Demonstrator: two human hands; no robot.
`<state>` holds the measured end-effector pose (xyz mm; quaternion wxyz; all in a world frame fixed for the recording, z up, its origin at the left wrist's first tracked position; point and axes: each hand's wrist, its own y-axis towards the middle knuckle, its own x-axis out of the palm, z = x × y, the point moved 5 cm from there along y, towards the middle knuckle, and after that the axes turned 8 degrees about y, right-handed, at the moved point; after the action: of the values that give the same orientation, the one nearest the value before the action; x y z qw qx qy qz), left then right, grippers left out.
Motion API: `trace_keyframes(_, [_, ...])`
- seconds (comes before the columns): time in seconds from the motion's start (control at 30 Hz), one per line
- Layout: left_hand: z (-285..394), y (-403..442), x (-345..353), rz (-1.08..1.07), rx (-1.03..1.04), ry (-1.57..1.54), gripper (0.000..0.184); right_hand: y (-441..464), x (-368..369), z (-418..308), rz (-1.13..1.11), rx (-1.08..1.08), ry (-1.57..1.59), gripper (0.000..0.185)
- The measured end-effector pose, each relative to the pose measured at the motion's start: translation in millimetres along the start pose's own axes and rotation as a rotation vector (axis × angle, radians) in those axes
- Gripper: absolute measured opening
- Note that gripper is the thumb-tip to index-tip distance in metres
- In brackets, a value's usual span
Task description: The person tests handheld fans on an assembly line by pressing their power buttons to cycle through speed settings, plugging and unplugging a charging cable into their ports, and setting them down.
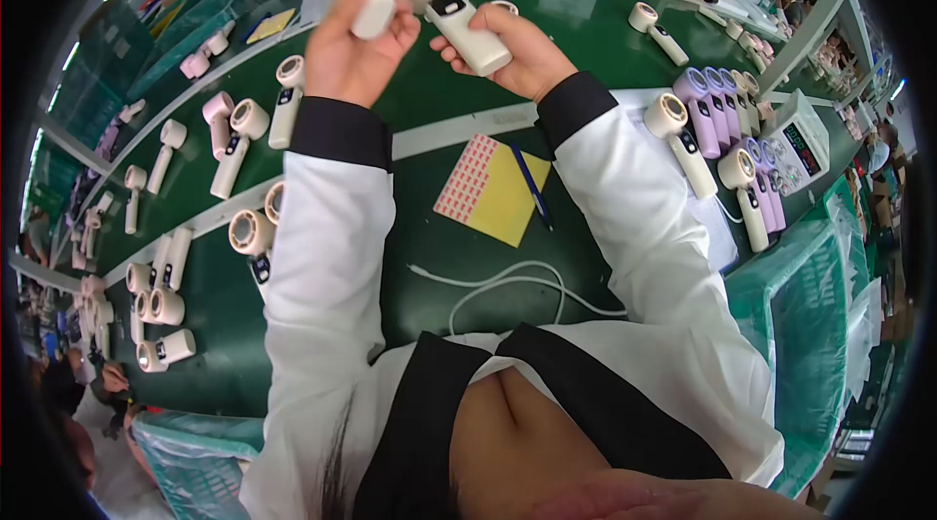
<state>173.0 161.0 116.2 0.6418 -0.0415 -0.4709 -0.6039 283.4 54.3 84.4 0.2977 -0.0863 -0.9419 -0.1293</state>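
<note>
Both hands are raised over the far side of the green table. My left hand (pixel 353 56) is closed around the handle of a cream handheld fan (pixel 375 4), blurred by motion, its head pointing away from me. In my right hand (pixel 527 53) is a second cream handheld fan (pixel 470 34), its dark display facing up and its round head at the upper left. The thumb presses along that handle's side. Below the hands lie a yellow sheet of red-and-white stickers (pixel 485 190) and a blue pen (pixel 533 190) resting across it.
Cream fans (pixel 230 161) lie on the left of the table (pixel 322 364). Purple and cream fans (pixel 705 120) stand at the right beside a power supply (pixel 795 144) with a lit readout. A white cable (pixel 508 278) curls near me. Green-lined bins (pixel 795 325) flank my seat. Other people sit around.
</note>
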Motion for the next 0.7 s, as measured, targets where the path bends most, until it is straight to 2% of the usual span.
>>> trace_keyframes(0.03, [1.4, -4.6, 12.4, 0.006, -0.005, -0.007, 0.034, -12.0, 9.9, -2.3, 0.009, 0.005, 0.003, 0.036])
trace_keyframes(0.17, [10.7, -49.5, 54.4, 0.203, 0.108, 0.384, 0.032, -55.0, 53.9, -5.2, -0.062, -0.061, -0.166, 0.028])
trace_keyframes(0.2, [10.8, -60.9, 62.5, 0.213, 0.109, 0.383, 0.032, -63.7, 61.1, -2.5, -0.063, -0.052, -0.163, 0.028])
trace_keyframes(0.33, [11.1, -121.6, 77.5, 0.465, 0.029, 0.854, 0.034, -98.8, 82.7, 20.4, -0.039, 0.006, -0.183, 0.026])
trace_keyframes(0.53, [-3.6, -183.2, 82.3, 0.592, -0.042, 0.889, 0.04, -128.3, 92.6, 48.4, 0.069, 0.133, -0.26, 0.025])
trace_keyframes(0.67, [-15.9, -209.6, 65.0, 0.46, 0.019, 0.538, 0.045, -139.1, 93.8, 64.8, 0.16, 0.043, -0.263, 0.024])
trace_keyframes(0.7, [-16.1, -212.2, 62.9, 0.472, 0.022, 0.53, 0.045, -139.9, 92.9, 69.9, 0.159, 0.058, -0.267, 0.024])
